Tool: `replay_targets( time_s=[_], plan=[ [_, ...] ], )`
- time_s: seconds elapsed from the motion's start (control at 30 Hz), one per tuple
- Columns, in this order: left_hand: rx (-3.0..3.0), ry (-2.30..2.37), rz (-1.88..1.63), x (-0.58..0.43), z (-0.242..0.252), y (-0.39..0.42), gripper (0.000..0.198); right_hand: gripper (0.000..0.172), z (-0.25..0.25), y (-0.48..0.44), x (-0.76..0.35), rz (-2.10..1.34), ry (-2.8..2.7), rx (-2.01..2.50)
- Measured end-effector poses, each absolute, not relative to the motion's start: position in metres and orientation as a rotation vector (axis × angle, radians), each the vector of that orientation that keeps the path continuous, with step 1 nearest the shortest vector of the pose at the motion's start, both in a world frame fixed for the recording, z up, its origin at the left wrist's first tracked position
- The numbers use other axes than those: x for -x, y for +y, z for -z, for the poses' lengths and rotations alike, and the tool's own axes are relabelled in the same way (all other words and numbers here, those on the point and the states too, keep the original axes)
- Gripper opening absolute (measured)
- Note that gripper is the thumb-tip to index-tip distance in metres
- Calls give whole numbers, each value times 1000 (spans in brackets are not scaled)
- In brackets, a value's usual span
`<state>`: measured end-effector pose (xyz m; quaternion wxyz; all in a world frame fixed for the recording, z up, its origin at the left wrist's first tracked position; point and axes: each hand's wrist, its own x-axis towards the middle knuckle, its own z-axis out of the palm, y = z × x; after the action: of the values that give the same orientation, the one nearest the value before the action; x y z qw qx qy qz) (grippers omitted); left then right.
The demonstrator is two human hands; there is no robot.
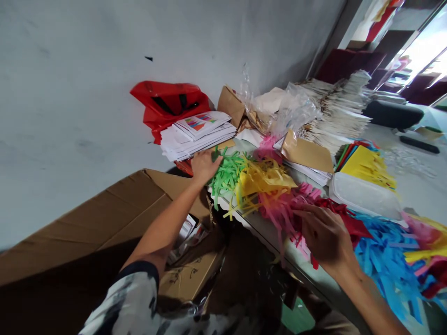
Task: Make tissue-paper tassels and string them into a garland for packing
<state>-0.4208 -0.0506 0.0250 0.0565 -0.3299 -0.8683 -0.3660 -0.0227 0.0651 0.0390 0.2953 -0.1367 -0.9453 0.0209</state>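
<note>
My left hand (204, 166) is beside the bunch of green paper strips (226, 172), at the front edge of a stack of printed white sheets (199, 135). Its thumb points out towards the green strips, apart from the fingers, which are partly hidden. Over the pink paper strips (275, 207) is my right hand (326, 235), slightly blurred, with fingertips drawn together on them. Yellow paper strips (265, 179) lie between the green and pink ones. Dark red strips (349, 218) and a large blue bunch (387, 256) spread out to the right.
A big open cardboard box (104, 218) stands at the left below the table edge. Against the wall are a red bag (174, 102) and crumpled clear plastic (296, 109). Tall paper stacks (335, 107), a brown envelope (307, 151) and a plastic lid (365, 195) occupy the table.
</note>
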Motion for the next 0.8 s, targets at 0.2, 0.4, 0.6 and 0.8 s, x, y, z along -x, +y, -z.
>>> replay_targets(
  time_s=[0.2,0.4,0.6,0.8],
  plan=[
    [1085,-2598,1268,445,-29,-47,21,31,-32,57,28,-99,-2492,386],
    [1316,-2418,1307,441,-57,-40,35,31,-32,51,23,-127,-2482,376],
    [1451,-2287,1075,424,-61,-63,36,26,-34,44,32,-174,-2492,349],
    [1490,-2176,465,417,-77,-75,34,24,-44,31,58,-240,-2541,324]
  ],
)
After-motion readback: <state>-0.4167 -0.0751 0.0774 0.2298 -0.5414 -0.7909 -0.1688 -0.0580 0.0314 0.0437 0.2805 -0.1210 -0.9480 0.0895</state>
